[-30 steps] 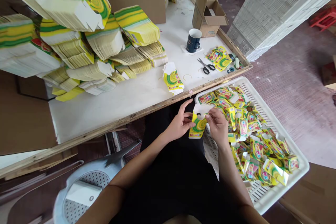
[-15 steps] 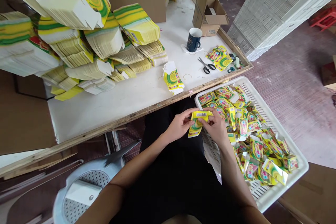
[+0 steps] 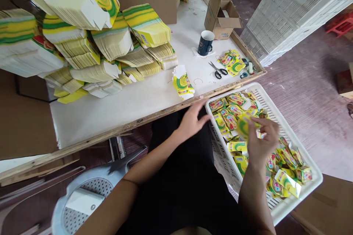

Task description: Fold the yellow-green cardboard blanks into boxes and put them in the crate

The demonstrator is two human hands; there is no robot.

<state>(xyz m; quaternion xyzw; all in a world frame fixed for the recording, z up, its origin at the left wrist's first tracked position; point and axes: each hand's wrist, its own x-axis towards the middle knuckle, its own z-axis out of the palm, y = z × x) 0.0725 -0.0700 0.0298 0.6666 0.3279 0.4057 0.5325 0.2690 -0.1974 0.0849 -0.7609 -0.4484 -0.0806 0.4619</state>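
Note:
Over the white plastic basket [image 3: 309, 198], my right hand [image 3: 263, 137] grips a small yellow-green carton [image 3: 244, 126], which is smeared by motion. Many similar small cartons [image 3: 230, 121] lie heaped in the basket below it. Fingers apart and holding nothing, my left hand [image 3: 193, 121] hovers between the table's front edge and the basket's near corner. A few flat cartons [image 3: 183, 83] lie on the table just beyond that hand.
Stacks of flat cartons [image 3: 107, 40] rise on the table's left side. Farther right are a dark mug [image 3: 205, 43], scissors [image 3: 218, 70], flattened cartons [image 3: 232, 62] and an open cardboard box [image 3: 220, 18]. Tall white crates [image 3: 289, 11] stand beyond. A grey-blue stool [image 3: 59, 205] sits lower left.
Both hands held the carton over my lap before. My left hand has let go and moved slightly up; my right hand has carried the carton right, over the basket.

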